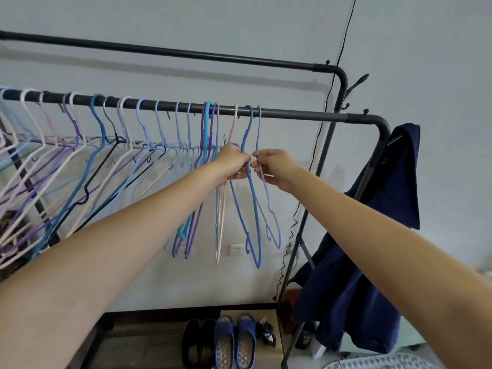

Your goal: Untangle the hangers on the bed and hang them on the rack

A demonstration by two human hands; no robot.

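Note:
A black clothes rack has two rails; several pastel wire hangers hang along the lower rail (pixel 306 115). At the right end of the row hang a pink hanger (pixel 222 209), a blue hanger (pixel 253 203) and a pale blue hanger (pixel 269 198). My left hand (pixel 233 161) grips the neck of the blue hanger just below the rail. My right hand (pixel 274 166) pinches the neck of the pale blue hanger beside it. The two hands almost touch. The bed is mostly out of view.
A dark blue garment (pixel 372 249) hangs from the rack's right post. The upper rail (pixel 186 53) is bare. Blue slippers (pixel 235 342) and black shoes (pixel 198 344) lie on the floor below. A black cable (pixel 343 43) runs down the wall. A wall socket (pixel 237 249) sits behind the hangers.

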